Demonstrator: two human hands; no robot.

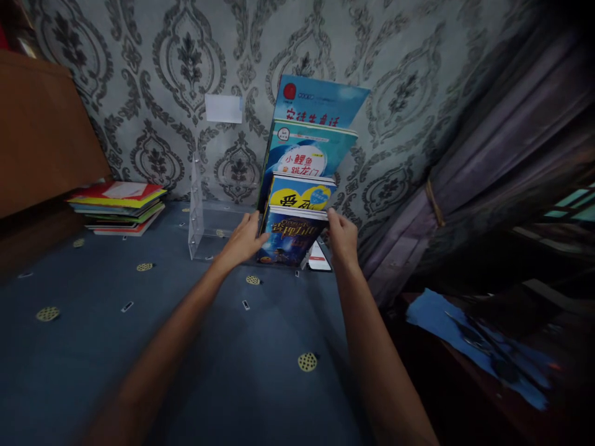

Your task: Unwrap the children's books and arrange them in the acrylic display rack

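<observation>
Left hand [244, 238] half-open; right hand [343, 237] pinches front book [290, 237]: upright lengthwise, cover facing wearer.

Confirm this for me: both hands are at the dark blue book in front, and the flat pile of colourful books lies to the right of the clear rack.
One error: the head view shows the flat pile of colourful books to the left of the clear rack. Both hands, left and right, are indeed at the dark blue book in front.

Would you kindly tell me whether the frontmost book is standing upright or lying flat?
Upright: the dark-blue book faces the camera with its cover, top edge raised, between the left hand and the right hand.
</observation>
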